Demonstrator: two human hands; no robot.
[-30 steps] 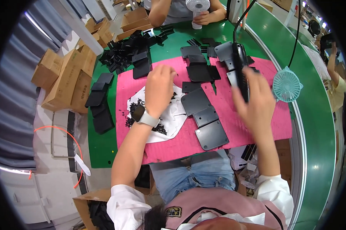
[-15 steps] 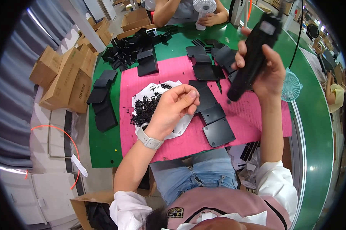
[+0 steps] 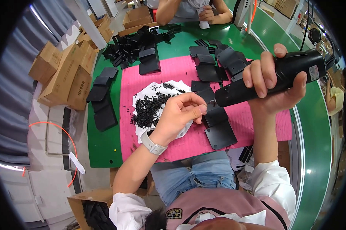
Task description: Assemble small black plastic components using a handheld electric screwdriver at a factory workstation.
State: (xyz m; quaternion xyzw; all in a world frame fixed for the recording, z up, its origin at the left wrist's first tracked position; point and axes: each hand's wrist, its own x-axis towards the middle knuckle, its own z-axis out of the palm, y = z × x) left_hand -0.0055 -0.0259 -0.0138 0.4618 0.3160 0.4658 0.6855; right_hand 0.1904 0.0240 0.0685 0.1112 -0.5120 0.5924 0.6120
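Note:
My right hand (image 3: pixel 274 82) is wrapped around a black electric screwdriver (image 3: pixel 291 71), held nearly level with its tip pointing left. Right at that tip, my left hand (image 3: pixel 184 113) is closed in a pinch; whatever sits between thumb and fingers is too small to make out. Beneath the two hands lies a black stepped bracket (image 3: pixel 221 134) on a pink mat (image 3: pixel 253 126), partly covered by them. Beside my left hand, a heap of small black screws (image 3: pixel 148 109) rests on a white cloth or bag (image 3: pixel 139 133).
Black brackets stand at the left (image 3: pixel 104 97) and far right (image 3: pixel 207 71) of the green table (image 3: pixel 104 149). A pile of black parts (image 3: pixel 123 50) lies at the far left. Across the table sits a person holding a white fan (image 3: pixel 203 15). Cardboard boxes (image 3: pixel 62 76) are stacked left.
The screwdriver has swung from a steep tilt to nearly level, and its tip has come left to my left hand. My left hand has shifted slightly right and down, still pinched.

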